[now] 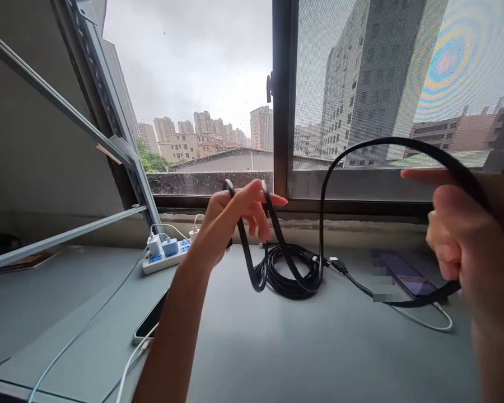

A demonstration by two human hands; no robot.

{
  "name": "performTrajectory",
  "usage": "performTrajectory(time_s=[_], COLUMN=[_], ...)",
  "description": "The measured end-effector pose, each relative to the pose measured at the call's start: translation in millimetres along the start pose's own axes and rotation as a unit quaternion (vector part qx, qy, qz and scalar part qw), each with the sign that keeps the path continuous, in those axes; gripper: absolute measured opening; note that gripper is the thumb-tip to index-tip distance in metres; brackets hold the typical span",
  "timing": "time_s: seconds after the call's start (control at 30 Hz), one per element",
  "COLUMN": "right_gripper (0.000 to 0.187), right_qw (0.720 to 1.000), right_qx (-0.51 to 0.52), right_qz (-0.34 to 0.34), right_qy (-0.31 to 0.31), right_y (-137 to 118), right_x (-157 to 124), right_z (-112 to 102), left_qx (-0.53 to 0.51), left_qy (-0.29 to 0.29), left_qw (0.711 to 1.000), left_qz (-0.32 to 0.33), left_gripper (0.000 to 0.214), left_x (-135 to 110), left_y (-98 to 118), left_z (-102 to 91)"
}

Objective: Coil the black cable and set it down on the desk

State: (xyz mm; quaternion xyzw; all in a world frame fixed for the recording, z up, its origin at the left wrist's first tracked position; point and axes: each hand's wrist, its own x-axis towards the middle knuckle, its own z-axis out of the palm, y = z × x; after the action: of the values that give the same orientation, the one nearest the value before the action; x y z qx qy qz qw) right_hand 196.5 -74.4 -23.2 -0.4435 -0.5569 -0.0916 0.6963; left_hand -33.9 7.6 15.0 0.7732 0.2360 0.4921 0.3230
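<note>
My left hand (239, 218) is raised over the table with the thumb and curled fingers on a flat black cable (247, 252), its index finger pointing right. Loops of the cable hang from this hand. From there the cable rises in a wide arc to my right hand (462, 235), which grips it in curled fingers with the index finger stretched out to the left. A black connector (338, 265) hangs or lies between the hands; I cannot tell which. Below and behind the loops, a coiled black cable (292, 291) rests on the table.
On the grey table (319, 352), a white power strip (163, 262) with plugged-in chargers stands at the back left. One phone (149, 319) lies partly behind my left forearm, another phone (407, 273) at the right. Metal shelf framing (67, 232) crosses the left side; a window is behind.
</note>
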Motion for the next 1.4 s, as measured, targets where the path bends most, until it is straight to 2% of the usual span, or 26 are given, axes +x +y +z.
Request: performTrajectory(time_s=[0.03,0.1,0.2,0.27,0.4,0.5,0.67,0.77,0.87,0.97,1.13,1.27,1.33,1.4], right_gripper=[0.025,0.033,0.062,0.072,0.070,0.067,0.069,0.055,0.036,0.029,0.029,0.032,0.036,0.043], right_qw=[1.000,1.000,0.995,0.987,0.960,0.947,0.947,0.947,0.959,0.968,0.976,0.983,0.980,0.973], right_qx=[0.003,0.010,0.022,0.014,-0.018,-0.009,-0.004,-0.005,-0.011,-0.011,0.015,0.059,0.092,0.113], right_qz=[0.014,0.019,-0.008,-0.006,-0.017,-0.043,-0.033,-0.013,-0.005,0.013,0.063,0.073,0.077,0.077], right_qy=[0.011,-0.007,-0.100,-0.162,-0.280,-0.317,-0.320,-0.320,-0.284,-0.252,-0.206,-0.160,-0.158,-0.185], right_y=[-6.3,-15.1,-18.3,-16.5,-11.5,-10.6,-16.6,-17.0,-11.1,-1.1,12.5,10.5,4.4,-4.0], right_x=[-2.0,-4.6,-5.5,-5.1,-4.9,-6.3,-8.9,-5.6,1.4,8.1,15.1,14.4,11.1,6.2], right_z=[3.4,8.7,12.7,13.5,15.0,16.2,15.7,15.7,17.7,20.9,21.5,20.1,20.5,21.5], left_qx=[-0.007,-0.013,-0.012,-0.017,-0.028,-0.041,-0.060,-0.014,0.022,0.006,-0.087,-0.126,-0.124,-0.114], left_qy=[-0.026,-0.067,-0.106,-0.122,-0.145,-0.170,-0.168,-0.135,-0.100,-0.069,0.000,0.051,0.054,0.034], left_qw=[1.000,0.998,0.994,0.992,0.988,0.984,0.983,0.991,0.995,0.997,0.995,0.990,0.991,0.993], left_qz=[-0.005,-0.009,-0.007,-0.009,-0.033,-0.045,-0.040,-0.018,0.007,0.025,0.045,0.039,0.022,0.009], left_gripper=[0.044,0.044,0.047,0.049,0.049,0.044,0.045,0.044,0.048,0.047,0.033,0.031,0.032,0.035], left_x=[-1.8,-5.0,-7.3,-7.4,-7.3,-8.4,-10.2,-7.7,-3.0,-0.1,0.9,3.0,4.1,4.9], left_y=[2.2,6.0,8.2,7.5,4.8,3.0,0.9,1.3,2.3,2.8,1.1,-0.2,-0.9,-2.0], left_z=[2.8,8.4,17.7,24.2,35.5,41.2,44.2,39.6,32.2,25.2,13.6,10.8,15.8,25.2])
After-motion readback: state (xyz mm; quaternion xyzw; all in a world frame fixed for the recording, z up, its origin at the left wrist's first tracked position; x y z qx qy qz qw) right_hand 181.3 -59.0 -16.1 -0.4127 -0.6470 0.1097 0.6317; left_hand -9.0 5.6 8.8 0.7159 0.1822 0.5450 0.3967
